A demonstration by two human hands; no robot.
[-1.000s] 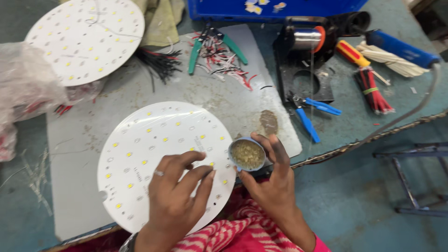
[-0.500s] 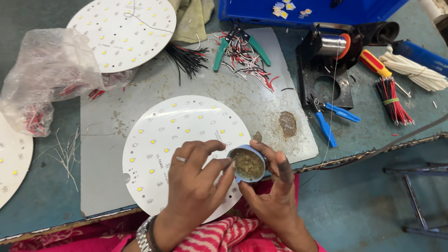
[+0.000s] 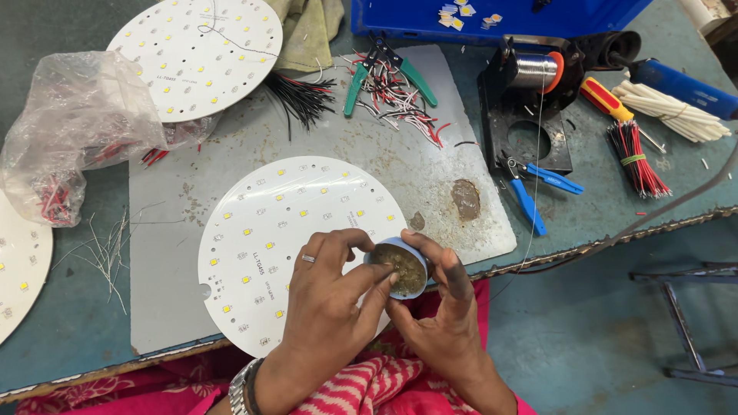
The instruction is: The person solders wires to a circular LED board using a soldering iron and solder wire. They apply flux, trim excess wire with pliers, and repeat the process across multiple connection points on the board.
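Head view: left hand (image 3: 327, 300) over round board's (image 3: 269, 223) near edge.

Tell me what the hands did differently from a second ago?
The left hand slid right off the round white board and now pinches at the small tin of brownish paste. The right hand kept holding the tin. The tools on the table stayed put.

- Our left hand (image 3: 327, 296) reaches in from below, palm down, a ring on one finger and a bracelet at the wrist; its fingers curl rightward, fingertips pressed together.
- Our right hand (image 3: 438, 311) sits just beside it, touching, fingers bent upward and cupped, thumb raised along the outer side.
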